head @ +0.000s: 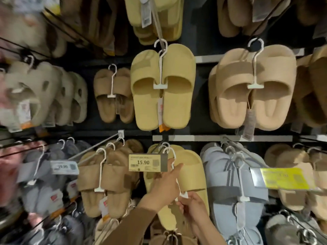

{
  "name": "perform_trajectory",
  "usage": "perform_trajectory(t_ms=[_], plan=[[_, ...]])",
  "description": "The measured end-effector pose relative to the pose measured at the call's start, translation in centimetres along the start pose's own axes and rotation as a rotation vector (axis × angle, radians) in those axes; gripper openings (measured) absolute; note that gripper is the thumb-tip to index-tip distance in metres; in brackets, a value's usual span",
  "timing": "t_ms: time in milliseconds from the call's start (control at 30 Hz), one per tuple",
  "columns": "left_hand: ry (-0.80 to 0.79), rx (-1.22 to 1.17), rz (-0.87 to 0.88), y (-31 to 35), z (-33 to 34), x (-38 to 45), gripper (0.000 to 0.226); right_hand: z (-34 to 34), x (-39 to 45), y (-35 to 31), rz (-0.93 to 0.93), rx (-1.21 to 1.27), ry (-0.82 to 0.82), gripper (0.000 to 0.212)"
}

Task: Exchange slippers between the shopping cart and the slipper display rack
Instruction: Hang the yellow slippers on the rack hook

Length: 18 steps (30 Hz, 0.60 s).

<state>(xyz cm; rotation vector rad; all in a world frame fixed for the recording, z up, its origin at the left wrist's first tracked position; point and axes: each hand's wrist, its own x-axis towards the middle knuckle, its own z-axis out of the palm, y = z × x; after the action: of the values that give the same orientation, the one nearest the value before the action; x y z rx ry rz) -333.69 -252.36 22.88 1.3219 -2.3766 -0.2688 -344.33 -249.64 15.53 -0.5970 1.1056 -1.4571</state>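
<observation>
A pair of yellow slide slippers [192, 175] hangs on a white plastic hanger at the front of a peg on the display rack, low in the middle of the view. My left hand [165, 184] grips the hanger's stem just below its hook, fingers stretched up along the slipper. My right hand [192, 207] pinches the hanger's lower clip between thumb and fingers. More yellow pairs hang behind on the same peg. The shopping cart is out of view.
A price tag reading 15.90 [146, 162] sticks out at the peg's end. Brown fuzzy slippers [106, 179] hang to the left, blue-grey striped ones [235, 184] to the right, another yellow pair [162, 85] above. Metal pegs jut out all around.
</observation>
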Motion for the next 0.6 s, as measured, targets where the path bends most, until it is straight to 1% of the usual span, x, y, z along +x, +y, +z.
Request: perform_trajectory(t_ms=[133,233,333,400,500,600], plan=[[0.002,-0.038,-0.075,0.4,-0.1,0.3,0.077,0.5,0.6,-0.1,-0.094,-0.061,0.045,0.023],[0.024,-0.057,-0.083,0.8,-0.1,0.4,0.084,0.8,0.4,-0.7,-0.220,-0.108,0.097,0.025],[0.032,-0.083,-0.090,0.7,0.1,0.9,0.088,1.0,0.7,-1.3,-0.302,-0.158,0.130,0.032],[0.017,-0.120,-0.109,0.2,0.4,1.2,0.086,1.0,1.0,-1.3,-0.319,-0.199,0.139,0.035],[0.010,-0.174,-0.154,-1.4,1.4,2.0,0.087,1.4,1.4,-1.1,-0.297,-0.253,0.125,0.037],[0.070,-0.197,-0.131,-2.9,2.4,3.5,0.093,2.0,2.1,-1.2,-0.292,-0.269,0.119,0.040]])
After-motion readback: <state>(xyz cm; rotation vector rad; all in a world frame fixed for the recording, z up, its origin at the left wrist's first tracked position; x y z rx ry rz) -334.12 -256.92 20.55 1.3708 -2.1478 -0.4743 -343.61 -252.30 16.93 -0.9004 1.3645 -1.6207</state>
